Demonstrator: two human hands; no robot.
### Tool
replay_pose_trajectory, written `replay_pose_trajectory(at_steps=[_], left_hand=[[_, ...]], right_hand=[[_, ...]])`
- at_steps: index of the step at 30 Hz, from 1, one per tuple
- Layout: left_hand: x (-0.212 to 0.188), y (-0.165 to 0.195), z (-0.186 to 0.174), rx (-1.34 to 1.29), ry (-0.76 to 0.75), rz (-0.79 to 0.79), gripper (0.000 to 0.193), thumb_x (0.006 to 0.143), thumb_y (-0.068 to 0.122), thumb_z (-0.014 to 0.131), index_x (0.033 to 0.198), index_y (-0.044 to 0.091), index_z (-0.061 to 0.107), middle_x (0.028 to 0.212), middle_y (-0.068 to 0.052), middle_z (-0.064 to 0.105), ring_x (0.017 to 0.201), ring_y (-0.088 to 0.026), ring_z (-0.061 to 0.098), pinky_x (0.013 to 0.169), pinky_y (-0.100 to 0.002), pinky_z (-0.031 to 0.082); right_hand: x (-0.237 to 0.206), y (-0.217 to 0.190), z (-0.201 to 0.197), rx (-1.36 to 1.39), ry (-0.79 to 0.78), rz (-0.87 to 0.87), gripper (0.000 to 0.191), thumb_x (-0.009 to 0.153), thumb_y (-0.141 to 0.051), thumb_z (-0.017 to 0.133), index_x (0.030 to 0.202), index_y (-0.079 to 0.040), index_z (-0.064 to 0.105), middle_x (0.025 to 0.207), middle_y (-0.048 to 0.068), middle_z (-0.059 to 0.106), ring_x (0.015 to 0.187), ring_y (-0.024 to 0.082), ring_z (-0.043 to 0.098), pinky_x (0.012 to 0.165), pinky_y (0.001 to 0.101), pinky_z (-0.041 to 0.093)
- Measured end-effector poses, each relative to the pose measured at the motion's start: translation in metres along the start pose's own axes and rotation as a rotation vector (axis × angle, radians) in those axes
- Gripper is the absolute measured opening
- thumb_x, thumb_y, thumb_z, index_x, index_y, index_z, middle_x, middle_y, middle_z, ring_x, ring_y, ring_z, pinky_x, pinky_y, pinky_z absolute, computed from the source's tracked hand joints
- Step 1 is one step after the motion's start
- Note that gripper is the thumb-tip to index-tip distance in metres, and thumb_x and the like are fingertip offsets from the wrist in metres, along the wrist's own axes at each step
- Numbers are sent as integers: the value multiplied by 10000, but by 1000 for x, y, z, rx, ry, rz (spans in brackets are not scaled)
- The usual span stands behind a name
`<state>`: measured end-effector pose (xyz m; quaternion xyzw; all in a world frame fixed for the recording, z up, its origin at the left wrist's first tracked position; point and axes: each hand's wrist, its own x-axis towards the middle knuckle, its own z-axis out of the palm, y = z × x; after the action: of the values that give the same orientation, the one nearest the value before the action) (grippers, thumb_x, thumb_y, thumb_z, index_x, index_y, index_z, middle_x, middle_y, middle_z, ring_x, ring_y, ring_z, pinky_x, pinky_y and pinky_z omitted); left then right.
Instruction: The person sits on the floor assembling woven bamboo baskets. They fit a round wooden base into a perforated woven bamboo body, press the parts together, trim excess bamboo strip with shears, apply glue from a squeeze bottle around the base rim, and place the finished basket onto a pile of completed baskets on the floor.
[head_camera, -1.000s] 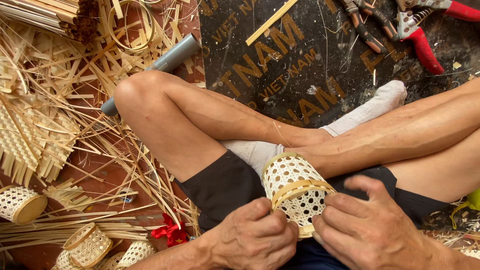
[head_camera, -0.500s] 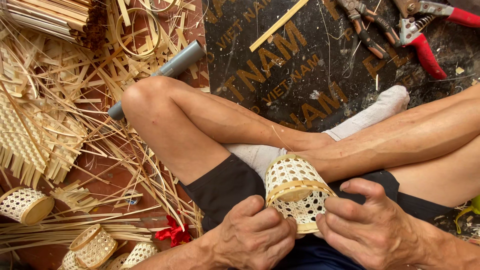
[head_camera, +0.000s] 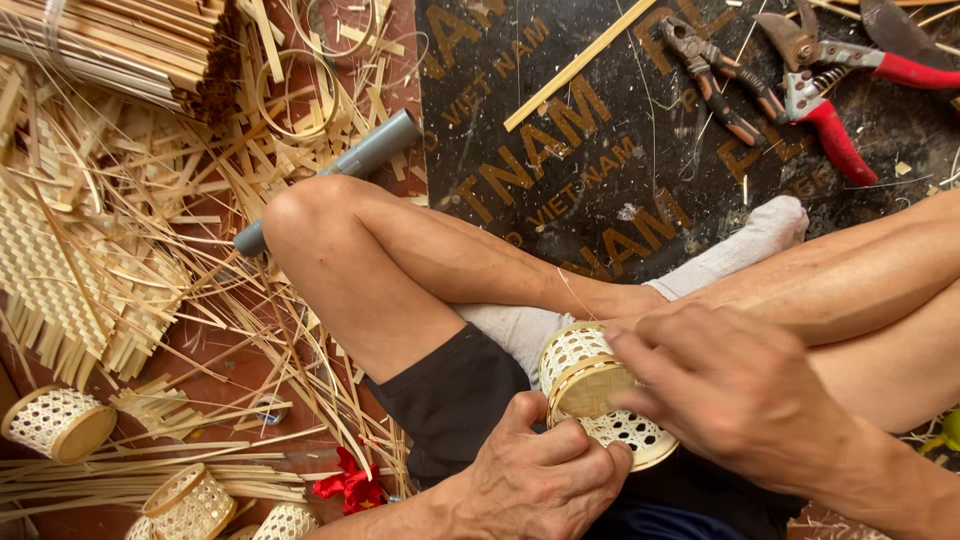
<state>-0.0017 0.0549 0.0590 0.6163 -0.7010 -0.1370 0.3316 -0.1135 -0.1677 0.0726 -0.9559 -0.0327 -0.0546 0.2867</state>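
Note:
A small woven bamboo basket (head_camera: 590, 385), open lattice with a tan band round it, rests in my lap between my crossed legs. My left hand (head_camera: 540, 480) grips its lower side from below, thumb up against the weave. My right hand (head_camera: 740, 395) lies over its right side, fingers curled across the band and rim. My bare knee (head_camera: 310, 215) rises at the centre left, and a white-socked foot (head_camera: 735, 250) points right.
Red-handled pruning shears (head_camera: 830, 90) and dark pliers (head_camera: 715, 75) lie on a black printed board (head_camera: 600, 150). A grey pipe (head_camera: 345, 170), bamboo strips (head_camera: 110, 50), woven mats (head_camera: 50, 280) and finished small baskets (head_camera: 55, 425) cover the floor at left.
My right hand has moved up and over the basket's right side. The basket has turned in my hands so the band faces up more. The view has shifted slightly.

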Motion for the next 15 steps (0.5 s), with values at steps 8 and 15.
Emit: replay_pose_trajectory(at_steps=[8,15], left_hand=[[4,-7,-6,-41,-52,24,218,933,193,716,1112,68,716,926,54,499,878,-119,497,844,-411,369],[6,-6,-5,-109,-70,-5,145,1012,199,721,1103,89,696,887,63,478,869,-134,468,885,-427,370]], right_hand=[[26,1,9,-33,-12,-25,166,728,-131,672,839,-13,635,718,71,535,659,232,596,538,380,487],[48,15,16,66,-132,-380,174,711,-193,650,751,-43,572,749,59,537,706,231,611,573,373,518]])
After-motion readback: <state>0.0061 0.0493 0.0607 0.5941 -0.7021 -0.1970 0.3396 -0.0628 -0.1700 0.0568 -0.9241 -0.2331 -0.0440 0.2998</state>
